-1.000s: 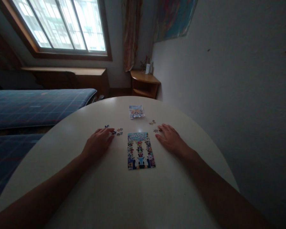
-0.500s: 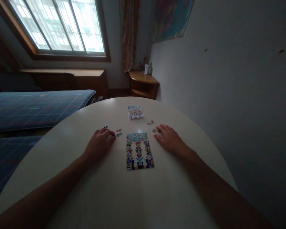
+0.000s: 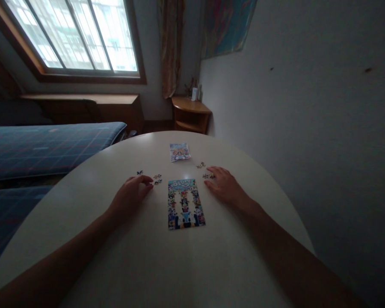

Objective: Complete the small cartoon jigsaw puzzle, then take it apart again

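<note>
A partly built colourful jigsaw puzzle [image 3: 185,204] lies flat in the middle of the round white table [image 3: 167,265]. My left hand [image 3: 130,196] rests palm down to its left, fingers curled, fingertips touching a loose piece beside a small cluster of loose pieces [image 3: 157,178]. One more loose piece [image 3: 139,172] lies just beyond. My right hand [image 3: 224,186] lies flat on the table right of the puzzle, fingers stretched, fingertips by a few loose pieces [image 3: 208,176]. Another little group of pieces [image 3: 200,164] lies farther back.
A small picture card or bag [image 3: 179,152] lies at the table's far side. Beyond it stand a wooden corner shelf [image 3: 189,113], a window and a curtain. A blue plaid bed [image 3: 48,145] runs along the left. A plain wall is close on the right.
My left fingers have curled in and drawn a loose piece slightly toward me. The right hand has barely moved. The view has shifted a little.
</note>
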### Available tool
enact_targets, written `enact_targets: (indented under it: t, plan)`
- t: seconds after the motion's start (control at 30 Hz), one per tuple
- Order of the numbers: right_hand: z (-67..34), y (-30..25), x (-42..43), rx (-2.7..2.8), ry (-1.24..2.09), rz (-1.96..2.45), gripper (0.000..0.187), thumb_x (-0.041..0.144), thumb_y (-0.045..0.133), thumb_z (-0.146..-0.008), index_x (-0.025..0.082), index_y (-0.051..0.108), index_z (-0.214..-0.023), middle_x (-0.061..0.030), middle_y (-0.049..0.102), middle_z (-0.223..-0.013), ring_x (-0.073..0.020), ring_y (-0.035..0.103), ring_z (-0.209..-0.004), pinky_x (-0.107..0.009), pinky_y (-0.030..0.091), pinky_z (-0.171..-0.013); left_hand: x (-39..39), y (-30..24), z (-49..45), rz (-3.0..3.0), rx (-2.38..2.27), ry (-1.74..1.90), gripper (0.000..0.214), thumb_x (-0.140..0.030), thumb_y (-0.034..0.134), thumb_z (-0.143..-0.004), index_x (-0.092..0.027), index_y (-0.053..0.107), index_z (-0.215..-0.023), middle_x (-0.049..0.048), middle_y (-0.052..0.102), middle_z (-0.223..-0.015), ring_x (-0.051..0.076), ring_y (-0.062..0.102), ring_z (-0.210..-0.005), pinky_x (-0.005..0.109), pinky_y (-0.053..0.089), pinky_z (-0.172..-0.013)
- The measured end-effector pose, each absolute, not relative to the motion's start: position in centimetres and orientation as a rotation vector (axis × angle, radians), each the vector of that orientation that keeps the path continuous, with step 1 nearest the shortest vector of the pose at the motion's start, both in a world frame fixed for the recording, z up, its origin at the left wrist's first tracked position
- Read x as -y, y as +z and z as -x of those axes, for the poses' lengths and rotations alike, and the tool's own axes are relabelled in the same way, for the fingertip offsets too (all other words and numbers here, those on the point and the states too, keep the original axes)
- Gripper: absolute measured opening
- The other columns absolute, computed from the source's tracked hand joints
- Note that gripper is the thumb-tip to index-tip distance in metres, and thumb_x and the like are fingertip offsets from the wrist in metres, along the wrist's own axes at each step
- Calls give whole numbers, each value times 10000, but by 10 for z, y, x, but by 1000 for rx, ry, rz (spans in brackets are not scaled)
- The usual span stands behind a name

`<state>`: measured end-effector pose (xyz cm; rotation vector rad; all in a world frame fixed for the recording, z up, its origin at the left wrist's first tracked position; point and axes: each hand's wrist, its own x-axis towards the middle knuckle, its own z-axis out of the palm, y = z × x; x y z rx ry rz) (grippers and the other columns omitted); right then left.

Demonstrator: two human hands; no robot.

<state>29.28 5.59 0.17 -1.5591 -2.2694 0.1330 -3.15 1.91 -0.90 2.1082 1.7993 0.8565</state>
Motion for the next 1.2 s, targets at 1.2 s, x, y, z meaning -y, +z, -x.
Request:
enact_targets:
  t: [1.2]
  plan:
    - [-231,30,6,2033,1099,1045,202,236,637,-849,214,711,-1035,-11,738,-824,-134,673,-748,-251,489,-692,24,9,-31,-1761,-1382,1041,176,-363,645,-792,-204,711,-830,7,734,-752,145,654,-658,243,501,-614]
